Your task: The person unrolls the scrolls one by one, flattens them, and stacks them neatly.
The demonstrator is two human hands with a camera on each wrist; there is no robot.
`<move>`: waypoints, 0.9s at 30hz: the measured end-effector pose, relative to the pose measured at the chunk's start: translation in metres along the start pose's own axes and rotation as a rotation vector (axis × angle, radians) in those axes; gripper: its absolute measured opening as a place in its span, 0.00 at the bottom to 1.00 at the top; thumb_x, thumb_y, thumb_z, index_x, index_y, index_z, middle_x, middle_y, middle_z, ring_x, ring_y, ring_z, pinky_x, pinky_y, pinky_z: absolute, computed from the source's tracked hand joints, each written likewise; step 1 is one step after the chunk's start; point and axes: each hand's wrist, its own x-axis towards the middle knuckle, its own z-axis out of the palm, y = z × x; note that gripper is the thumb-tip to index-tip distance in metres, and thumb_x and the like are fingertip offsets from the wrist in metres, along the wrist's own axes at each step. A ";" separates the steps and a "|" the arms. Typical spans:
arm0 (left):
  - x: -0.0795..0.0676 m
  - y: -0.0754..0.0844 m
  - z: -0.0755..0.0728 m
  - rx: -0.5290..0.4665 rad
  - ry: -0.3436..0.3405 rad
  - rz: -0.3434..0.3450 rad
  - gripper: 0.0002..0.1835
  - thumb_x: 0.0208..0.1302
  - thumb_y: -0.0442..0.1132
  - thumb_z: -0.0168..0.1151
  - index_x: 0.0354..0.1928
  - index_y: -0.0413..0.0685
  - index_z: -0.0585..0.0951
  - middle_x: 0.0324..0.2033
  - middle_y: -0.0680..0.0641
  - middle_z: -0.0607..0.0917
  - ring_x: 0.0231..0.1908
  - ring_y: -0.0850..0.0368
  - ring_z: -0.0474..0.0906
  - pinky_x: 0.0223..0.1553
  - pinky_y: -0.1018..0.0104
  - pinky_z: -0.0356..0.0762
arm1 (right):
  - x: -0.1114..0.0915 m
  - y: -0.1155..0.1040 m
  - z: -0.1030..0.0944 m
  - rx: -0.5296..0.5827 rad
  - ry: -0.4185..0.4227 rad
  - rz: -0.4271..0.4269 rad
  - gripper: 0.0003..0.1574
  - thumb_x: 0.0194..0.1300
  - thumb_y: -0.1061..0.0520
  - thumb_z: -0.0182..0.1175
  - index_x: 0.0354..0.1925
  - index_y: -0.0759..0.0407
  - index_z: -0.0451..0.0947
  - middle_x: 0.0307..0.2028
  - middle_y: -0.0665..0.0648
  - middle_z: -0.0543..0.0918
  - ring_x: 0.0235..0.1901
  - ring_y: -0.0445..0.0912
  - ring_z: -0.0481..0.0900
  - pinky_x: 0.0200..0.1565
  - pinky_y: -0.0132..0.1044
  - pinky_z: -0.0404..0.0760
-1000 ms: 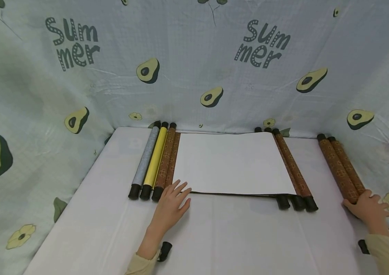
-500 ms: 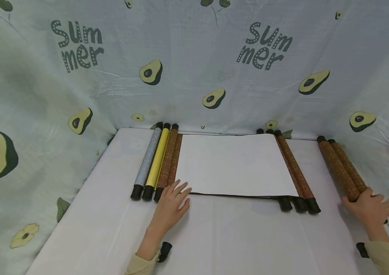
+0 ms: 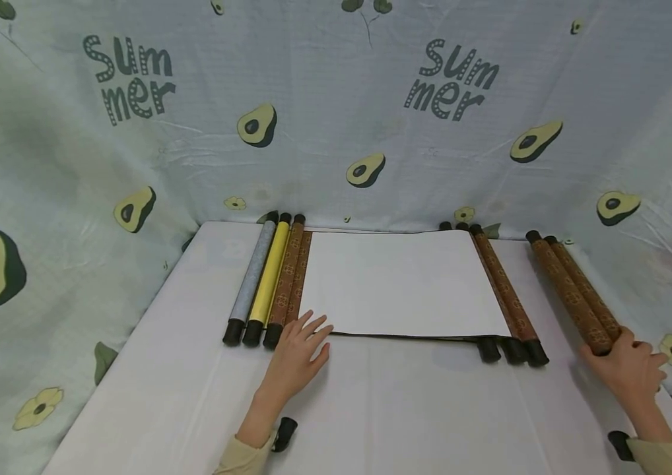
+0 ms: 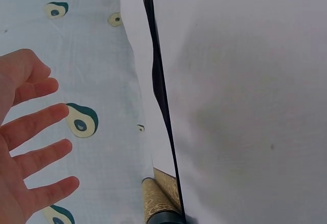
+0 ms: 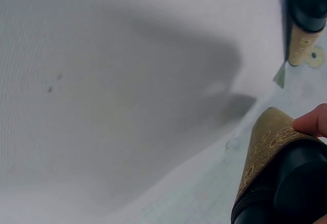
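Note:
Near the right edge of the table, my right hand (image 3: pixel 633 369) grips the near end of a brown patterned scroll (image 3: pixel 573 290), its two rolls side by side. In the right wrist view, my thumb (image 5: pixel 311 120) lies on the scroll's brown cloth (image 5: pixel 265 147), above its black end caps (image 5: pixel 304 183). A white sheet (image 3: pixel 401 284) lies spread between brown patterned rollers (image 3: pixel 505 290) at both sides. My left hand (image 3: pixel 297 353), fingers spread, is over the sheet's near left corner; the head view does not show whether it touches.
A grey roll (image 3: pixel 253 274) and a yellow roll (image 3: pixel 270 274), both black-ended, lie left of the brown roller. One black object (image 3: pixel 285 433) is beside my left sleeve, another black piece (image 3: pixel 620 445) by my right sleeve. Avocado-print cloth (image 3: pixel 324 99) walls the back and sides.
My right hand and the brown scroll have shifted left, towards the spread sheet. My left hand has stayed in place, and the other rolls lie as before.

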 end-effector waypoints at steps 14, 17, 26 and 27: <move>0.007 0.004 0.002 -0.151 -0.014 -0.014 0.14 0.55 0.36 0.60 0.45 0.48 0.80 0.50 0.45 0.79 0.55 0.44 0.70 0.49 0.45 0.69 | -0.034 -0.040 -0.004 0.119 0.232 -0.151 0.46 0.49 0.46 0.58 0.58 0.72 0.56 0.44 0.85 0.63 0.39 0.77 0.60 0.23 0.60 0.63; 0.009 0.005 0.001 -0.196 -0.029 -0.035 0.15 0.55 0.36 0.60 0.46 0.47 0.79 0.50 0.44 0.79 0.55 0.43 0.70 0.50 0.45 0.69 | -0.038 -0.052 -0.003 0.153 0.292 -0.210 0.45 0.47 0.48 0.59 0.58 0.71 0.59 0.44 0.84 0.65 0.38 0.75 0.61 0.21 0.59 0.62; 0.019 0.007 0.001 -0.404 -0.130 -0.193 0.17 0.61 0.40 0.55 0.52 0.44 0.75 0.54 0.44 0.75 0.57 0.48 0.68 0.54 0.56 0.69 | -0.053 -0.087 -0.001 0.185 0.381 -0.357 0.44 0.43 0.52 0.62 0.57 0.70 0.62 0.42 0.83 0.67 0.37 0.73 0.63 0.19 0.58 0.64; 0.021 0.008 0.001 -0.424 -0.143 -0.210 0.18 0.62 0.40 0.54 0.53 0.45 0.74 0.55 0.44 0.74 0.58 0.49 0.68 0.55 0.57 0.69 | -0.054 -0.091 -0.001 0.194 0.383 -0.369 0.44 0.43 0.52 0.62 0.56 0.70 0.62 0.42 0.83 0.68 0.37 0.73 0.63 0.19 0.58 0.64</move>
